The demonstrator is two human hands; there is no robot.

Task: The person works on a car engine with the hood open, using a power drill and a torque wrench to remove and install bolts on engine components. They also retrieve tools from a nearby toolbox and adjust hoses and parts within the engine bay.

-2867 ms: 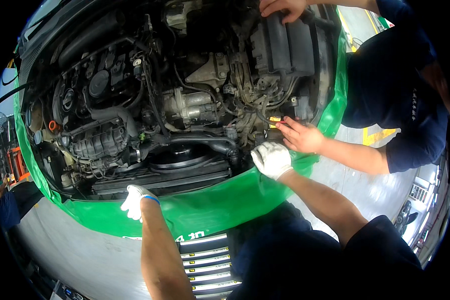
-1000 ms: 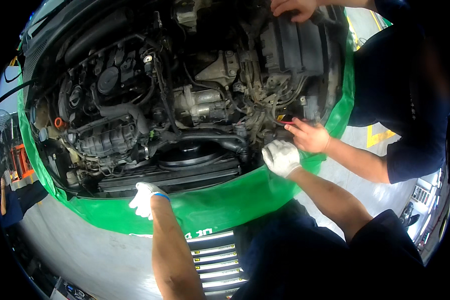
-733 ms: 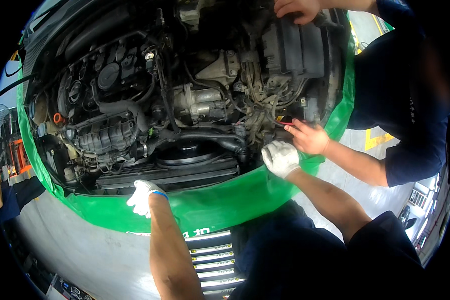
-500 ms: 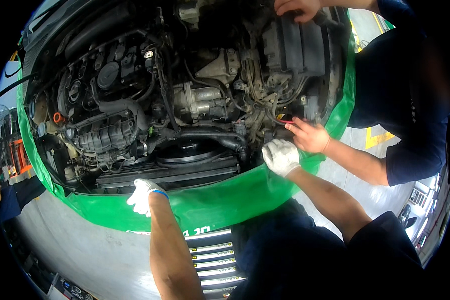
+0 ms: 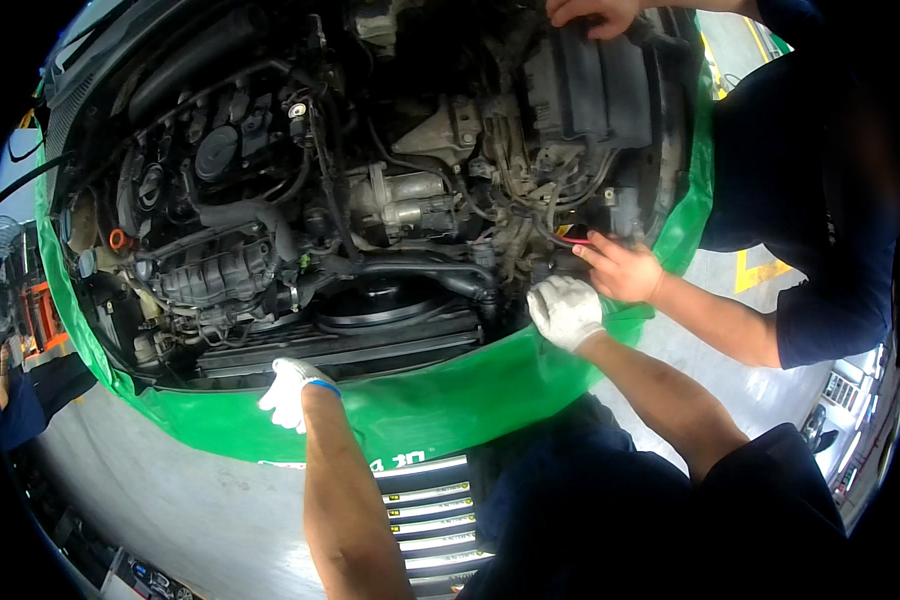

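My left hand [image 5: 292,393], in a white knit glove with a blue cuff edge, rests on the green fender cover [image 5: 440,405] along the car's front edge. Its fingers hang loosely apart and hold nothing. Farther right, my right hand [image 5: 565,311], gloved in white too, lies at the inner edge of the cover with its fingers curled; what they may grip is hidden. Just beyond it, a co-worker's bare hand [image 5: 622,270] holds a thin red item [image 5: 574,240] at the wiring [image 5: 530,215]. The co-worker's other hand [image 5: 598,14] is above the black box [image 5: 590,90].
The open engine bay holds an engine [image 5: 215,150], a black radiator fan [image 5: 380,303] and hoses. A co-worker in dark clothes [image 5: 780,200] stands close on the right. Below the cover is a drawer cabinet [image 5: 435,520]. An orange stand [image 5: 45,315] is at the far left.
The view has shifted very slightly. My hands stay in place on the cover's edge, and the co-worker's hands hold nearly the same positions.
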